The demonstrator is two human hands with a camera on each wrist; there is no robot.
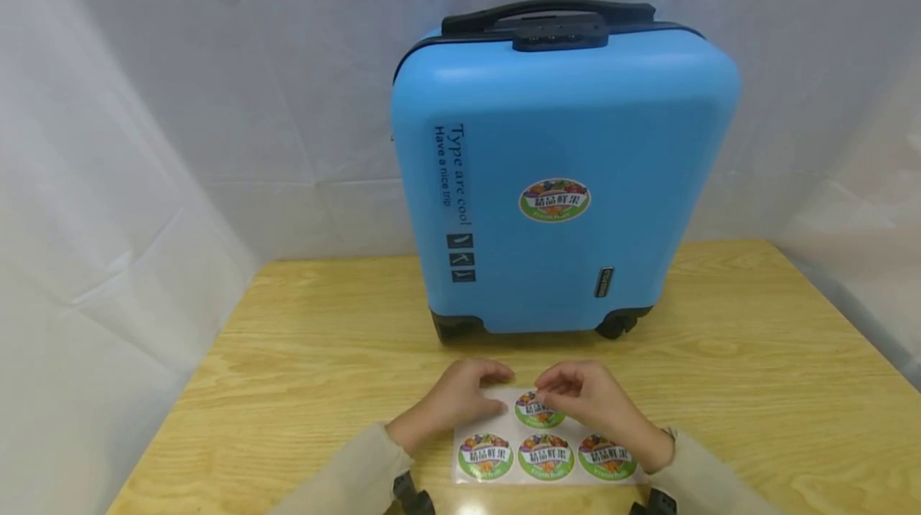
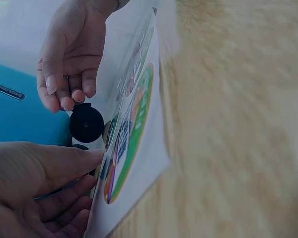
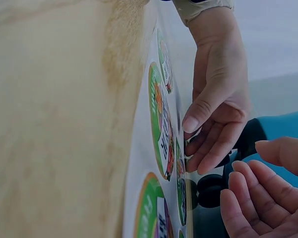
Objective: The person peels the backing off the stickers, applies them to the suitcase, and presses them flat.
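A white sheet [image 1: 509,427] of oval fruit stickers lies on the table in the head view, three along its near row and one sticker [image 1: 540,411] showing in the far row. My left hand [image 1: 464,397] rests at the sheet's far left corner, thumb over the paper and fingers loosely bent. Close above the far right part hovers my right hand [image 1: 586,399], its fingers relaxed with nothing between them, as the left wrist view shows of that hand [image 2: 74,54]. Behind both hands stands a blue suitcase [image 1: 576,131] bearing a matching oval sticker [image 1: 554,201].
The suitcase is upright on black wheels [image 1: 615,325], with a black handle [image 1: 547,13] on top. Under everything is a wood-grain table [image 1: 324,323]. White cloth [image 1: 309,99] hangs behind and at the sides.
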